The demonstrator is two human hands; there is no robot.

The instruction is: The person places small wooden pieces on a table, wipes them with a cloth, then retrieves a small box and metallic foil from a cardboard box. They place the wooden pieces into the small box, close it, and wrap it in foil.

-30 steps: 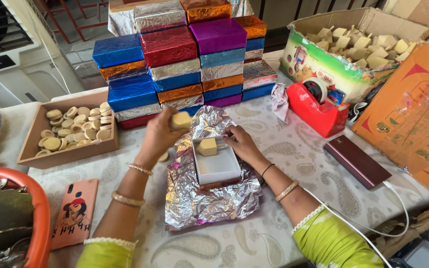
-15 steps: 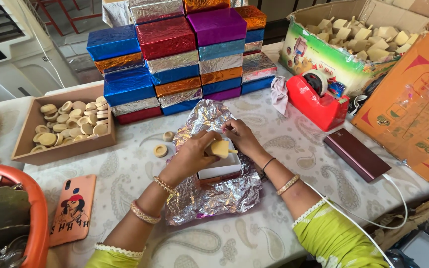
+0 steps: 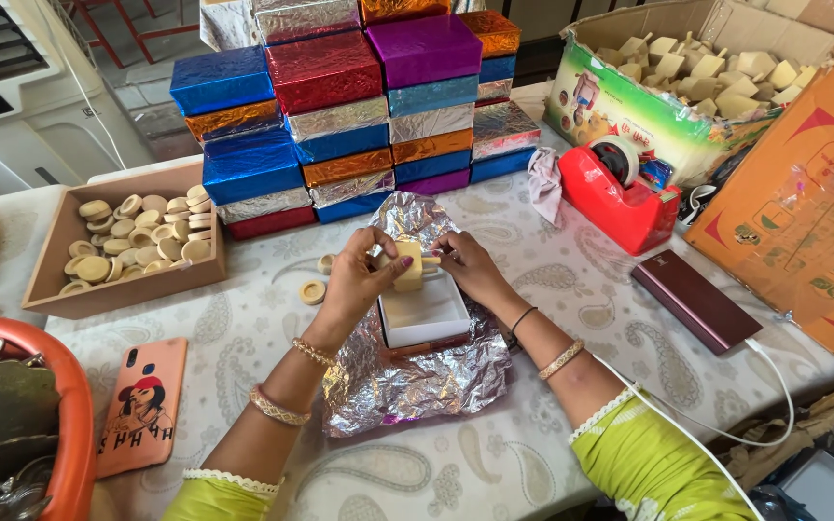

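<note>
My left hand (image 3: 357, 281) and my right hand (image 3: 465, 265) meet over a small open white box (image 3: 424, 315). Together they hold pale wooden pieces (image 3: 408, 270) just above the box's far edge. The left hand grips a round piece; the right hand pinches a small peg-like piece against it. The box rests on a crumpled sheet of silver foil (image 3: 407, 381) spread on the patterned tablecloth. Two loose round wooden discs (image 3: 313, 291) lie on the cloth to the left of my left hand.
A wooden tray (image 3: 50, 260) of round discs stands at left. Stacked foil-wrapped boxes (image 3: 340, 116) line the back. A red tape dispenser (image 3: 620, 198), a carton of wooden blocks (image 3: 697, 77), a maroon power bank (image 3: 695, 301), a phone (image 3: 142, 400) and an orange basin (image 3: 55, 434) surround the work spot.
My left hand came down from beside the foil with a round piece and joined my right hand above the box. The pieces now sit between both hands.
</note>
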